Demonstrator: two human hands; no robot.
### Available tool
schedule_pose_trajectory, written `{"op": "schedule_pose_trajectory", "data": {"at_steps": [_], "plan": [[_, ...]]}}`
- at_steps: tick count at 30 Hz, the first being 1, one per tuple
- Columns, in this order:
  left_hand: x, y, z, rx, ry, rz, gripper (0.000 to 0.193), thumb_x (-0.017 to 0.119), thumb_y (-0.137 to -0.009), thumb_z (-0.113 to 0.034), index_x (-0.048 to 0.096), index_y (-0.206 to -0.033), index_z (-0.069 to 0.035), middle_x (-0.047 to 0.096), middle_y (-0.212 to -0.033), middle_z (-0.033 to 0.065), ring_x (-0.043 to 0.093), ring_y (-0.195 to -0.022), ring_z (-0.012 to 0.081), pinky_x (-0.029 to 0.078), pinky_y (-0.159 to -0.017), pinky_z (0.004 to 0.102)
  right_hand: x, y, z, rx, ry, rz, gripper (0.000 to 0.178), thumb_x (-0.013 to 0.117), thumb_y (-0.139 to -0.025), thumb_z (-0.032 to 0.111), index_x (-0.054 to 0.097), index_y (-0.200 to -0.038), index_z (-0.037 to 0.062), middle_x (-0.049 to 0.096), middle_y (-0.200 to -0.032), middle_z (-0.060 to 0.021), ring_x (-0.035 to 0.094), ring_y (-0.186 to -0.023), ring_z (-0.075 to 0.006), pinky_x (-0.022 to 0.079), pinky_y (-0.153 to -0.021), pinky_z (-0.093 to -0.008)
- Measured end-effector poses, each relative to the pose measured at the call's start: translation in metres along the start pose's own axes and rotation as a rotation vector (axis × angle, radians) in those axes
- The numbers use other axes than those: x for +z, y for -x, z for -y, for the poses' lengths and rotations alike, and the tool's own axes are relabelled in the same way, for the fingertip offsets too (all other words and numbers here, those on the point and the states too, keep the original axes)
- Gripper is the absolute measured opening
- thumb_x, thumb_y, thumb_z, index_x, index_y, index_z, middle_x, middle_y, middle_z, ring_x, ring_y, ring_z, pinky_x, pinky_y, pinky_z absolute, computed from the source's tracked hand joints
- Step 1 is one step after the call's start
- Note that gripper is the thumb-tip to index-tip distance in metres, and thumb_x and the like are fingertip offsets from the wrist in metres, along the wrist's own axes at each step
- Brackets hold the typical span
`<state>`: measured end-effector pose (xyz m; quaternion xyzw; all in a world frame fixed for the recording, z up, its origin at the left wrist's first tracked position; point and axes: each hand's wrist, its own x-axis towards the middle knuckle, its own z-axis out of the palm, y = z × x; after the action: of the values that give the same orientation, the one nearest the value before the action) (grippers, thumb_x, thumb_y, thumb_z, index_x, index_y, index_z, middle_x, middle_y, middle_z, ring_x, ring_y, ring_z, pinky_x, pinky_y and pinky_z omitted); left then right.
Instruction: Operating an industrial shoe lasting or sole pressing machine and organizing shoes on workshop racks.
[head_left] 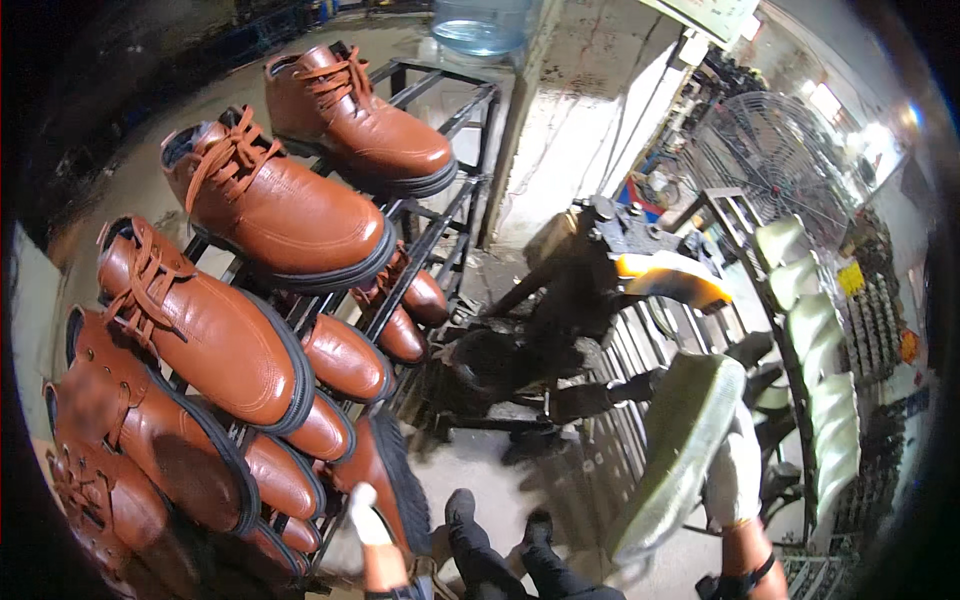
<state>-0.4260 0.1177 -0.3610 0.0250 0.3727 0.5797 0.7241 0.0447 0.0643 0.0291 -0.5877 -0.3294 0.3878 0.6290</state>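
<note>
- At the lower right, a grey-green shoe-shaped form stands tilted above the floor, grasped along its right side by the white-gloved right hand; some of the fingertips are hidden.
- Toward the bottom middle, the left hand, gloved too, lies against or just beside a loose brown shoe with a thick black sole; its fingers are mostly hidden, so I cannot tell whether they grasp or are free.
- The form could slip and drop, I judge, if smooth glove fabric slides on its surface, since only one hand supports it.
- A wide swing of the form could knock the black machine or the glowing orange-yellow piece on it; if that glow means heat, the glove could scorch.
- The loose shoe could get its leather scuffed if it rubs the black metal rack close by.
- Counted: one form in hand, one loose shoe, one orange-yellow piece, one fan, one water bottle.
- Brown lace-up shoes on the upper tier: five; brown shoes below: at least six, the rest overlapped.
- Pale curved pieces at far right: roughly five, their edges merging.
</note>
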Motion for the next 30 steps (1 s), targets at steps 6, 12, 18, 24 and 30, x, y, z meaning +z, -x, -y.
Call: {"op": "schedule_pose_trajectory", "data": {"at_steps": [6, 12, 18, 24, 30], "plan": [[0.074, 0.077, 0.027, -0.244, -0.060, 0.105, 0.057, 0.060, -0.094, -0.023, 0.055, -0.146, -0.001, 0.061, -0.140, 0.0102, 0.057, -0.129, 0.0291, 0.047, -0.111, 0.0421, 0.074, -0.039, 0.068, -0.154, 1.074, -0.061, 0.108, 0.080, -0.074, 0.028, 0.026, -0.163, -0.0025, 0.056, -0.141, -0.0257, 0.058, -0.129, -0.0386, 0.047, -0.111, -0.0470], [0.144, 0.071, 0.080, -0.463, -0.230, 0.335, 0.051, 0.063, -0.090, -0.016, 0.058, -0.138, 0.000, 0.062, -0.127, 0.0083, 0.058, -0.116, 0.0263, 0.048, -0.100, 0.0393, 0.036, -0.072, 0.096, -0.162, 1.319, 0.241, 0.093, 0.081, -0.073, 0.025, 0.044, -0.155, 0.0021, 0.061, -0.139, -0.0270, 0.060, -0.130, -0.0433, 0.051, -0.110, -0.0443], [0.160, 0.117, 0.072, -0.508, -0.482, 0.331, 0.045, 0.065, -0.086, -0.010, 0.061, -0.131, 0.000, 0.063, -0.115, 0.0065, 0.060, -0.102, 0.0235, 0.050, -0.089, 0.0365, -0.129, 0.001, 0.035, 0.271, -0.173, 0.085, 0.071, 0.079, -0.085, 0.013, 0.053, -0.149, 0.0002, 0.070, -0.131, -0.0091, 0.067, -0.119, -0.0211, 0.055, -0.105, -0.0402], [0.201, 0.155, 0.136, -0.637, -0.759, 0.342, 0.041, 0.068, -0.083, -0.003, 0.064, -0.123, 0.001, 0.065, -0.102, 0.0046, 0.061, -0.089, 0.0207, 0.051, -0.077, 0.0337, -0.208, 0.169, -0.233, 1.046, -0.841, -0.316, 0.049, 0.073, -0.089, 0.016, 0.066, -0.135, -0.0004, 0.074, -0.123, -0.0179, 0.071, -0.112, -0.0317, 0.056, -0.101, -0.0477], [0.222, 0.205, 0.181, -0.679, -1.004, 0.262, 0.037, 0.071, -0.079, 0.004, 0.067, -0.115, 0.001, 0.066, -0.089, 0.0028, 0.062, -0.075, 0.0179, 0.052, -0.066, 0.0309, -0.341, 0.171, -0.288, 0.561, -1.179, -0.504, 0.061, 0.068, -0.088, 0.007, 0.050, -0.143, -0.0090, 0.065, -0.128, -0.0304, 0.066, -0.117, -0.0494, 0.054, -0.108, -0.0610]]}}
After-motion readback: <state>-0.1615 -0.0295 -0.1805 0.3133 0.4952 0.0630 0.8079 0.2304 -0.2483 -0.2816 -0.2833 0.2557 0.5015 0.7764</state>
